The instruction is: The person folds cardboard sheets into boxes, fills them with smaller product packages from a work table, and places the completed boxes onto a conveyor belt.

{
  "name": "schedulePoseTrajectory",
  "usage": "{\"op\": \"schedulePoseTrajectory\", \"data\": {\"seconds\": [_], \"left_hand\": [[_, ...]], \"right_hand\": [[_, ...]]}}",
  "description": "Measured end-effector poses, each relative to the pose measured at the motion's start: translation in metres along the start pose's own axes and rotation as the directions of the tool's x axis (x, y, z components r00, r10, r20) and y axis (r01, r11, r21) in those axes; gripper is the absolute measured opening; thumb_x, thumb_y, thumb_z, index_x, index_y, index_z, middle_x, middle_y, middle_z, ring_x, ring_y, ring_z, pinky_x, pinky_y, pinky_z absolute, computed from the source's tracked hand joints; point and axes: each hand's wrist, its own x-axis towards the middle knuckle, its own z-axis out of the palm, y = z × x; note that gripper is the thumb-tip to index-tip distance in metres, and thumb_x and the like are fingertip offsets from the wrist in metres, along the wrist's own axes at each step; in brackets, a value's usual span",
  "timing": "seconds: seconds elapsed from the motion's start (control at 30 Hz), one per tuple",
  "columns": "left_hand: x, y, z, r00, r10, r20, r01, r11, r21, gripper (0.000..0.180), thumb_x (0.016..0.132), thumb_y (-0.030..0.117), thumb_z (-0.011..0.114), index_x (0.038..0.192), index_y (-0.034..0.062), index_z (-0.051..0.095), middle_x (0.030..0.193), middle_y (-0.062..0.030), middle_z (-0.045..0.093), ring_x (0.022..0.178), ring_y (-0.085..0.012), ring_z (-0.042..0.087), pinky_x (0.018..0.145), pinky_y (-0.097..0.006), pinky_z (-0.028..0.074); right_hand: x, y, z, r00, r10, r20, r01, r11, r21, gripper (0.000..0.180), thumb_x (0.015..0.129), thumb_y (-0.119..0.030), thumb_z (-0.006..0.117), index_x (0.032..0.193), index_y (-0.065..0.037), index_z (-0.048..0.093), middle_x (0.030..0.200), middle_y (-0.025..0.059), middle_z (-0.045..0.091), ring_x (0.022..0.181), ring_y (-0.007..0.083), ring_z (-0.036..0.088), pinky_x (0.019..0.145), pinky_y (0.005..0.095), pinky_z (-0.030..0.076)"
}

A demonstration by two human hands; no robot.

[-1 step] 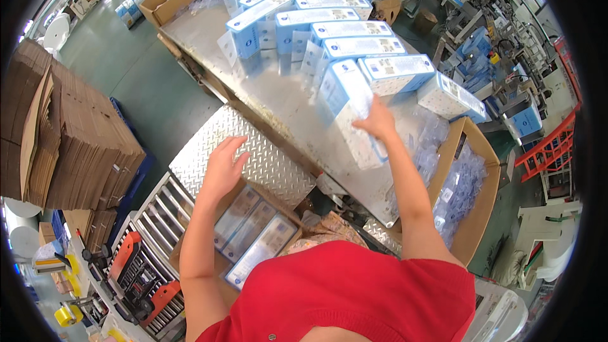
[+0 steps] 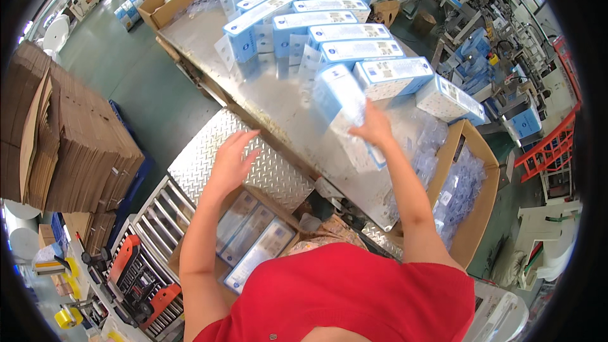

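My right hand [image 2: 375, 126] is closed on the near side of a blue and white carton [image 2: 340, 92], which is smeared by motion over the metal table. Below it shows a white patterned surface [image 2: 362, 154]; whether that is the same carton or another, I cannot tell. My left hand [image 2: 231, 161] is empty, fingers apart, above the diamond-plate metal surface [image 2: 196, 145]. Close to my left forearm, an open cardboard box [image 2: 269, 197] holds several blue and white cartons [image 2: 261, 252].
Several like cartons [image 2: 358, 49] stand in rows on the metal table [image 2: 272, 104], some with flaps out. A cardboard box of clear plastic pieces [image 2: 461, 193] sits at right. Left are a roller conveyor [image 2: 155, 215], a tape machine [image 2: 136, 278] and stacked flat cardboard [image 2: 88, 139].
My left hand has shifted slightly to the right, with its fingers a little higher. The carton at my right hand has moved slightly and looks more blurred.
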Motion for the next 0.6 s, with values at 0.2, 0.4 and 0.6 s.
{"op": "schedulePoseTrajectory", "data": {"seconds": [0.2, 0.4, 0.6], "left_hand": [[0.083, 0.052, 0.118, 0.884, 0.217, 0.414, -0.395, 0.821, 0.413, 0.111, 0.060, 0.035, 0.083, 0.140, -0.0071, 0.020, 0.142, -0.0272, 0.029, 0.131, -0.0437, 0.029, 0.109, -0.047, 0.025], [0.094, 0.067, 0.161, 0.915, 0.059, 0.399, -0.243, 0.869, 0.430, 0.084, 0.057, 0.016, 0.075, 0.130, -0.0017, 0.036, 0.110, -0.0170, 0.051, 0.102, -0.0386, 0.052, 0.086, -0.044, 0.040], [0.085, 0.024, 0.105, 0.968, 0.093, 0.234, -0.147, 0.963, 0.224, 0.073, 0.061, 0.016, 0.078, 0.124, 0.0065, 0.043, 0.106, -0.0150, 0.054, 0.102, -0.0353, 0.052, 0.089, -0.043, 0.038]], "right_hand": [[0.012, -0.015, -0.021, 0.828, -0.535, 0.171, 0.434, 0.803, 0.408, 0.081, 0.064, -0.026, 0.081, 0.131, -0.004, 0.042, 0.121, 0.0179, 0.054, 0.112, 0.0340, 0.052, 0.094, 0.0394, 0.043], [0.135, 0.121, -0.101, 0.989, -0.145, 0.040, 0.149, 0.909, -0.390, 0.079, 0.053, -0.006, 0.077, 0.125, -0.006, 0.044, 0.126, 0.0159, 0.046, 0.115, 0.0390, 0.044, 0.097, 0.0427, 0.039], [0.139, 0.120, -0.069, 0.936, -0.339, -0.095, 0.241, 0.813, -0.530, 0.086, 0.049, -0.016, 0.083, 0.124, -0.008, 0.043, 0.124, 0.0134, 0.044, 0.119, 0.0347, 0.040, 0.100, 0.0447, 0.035]]}}
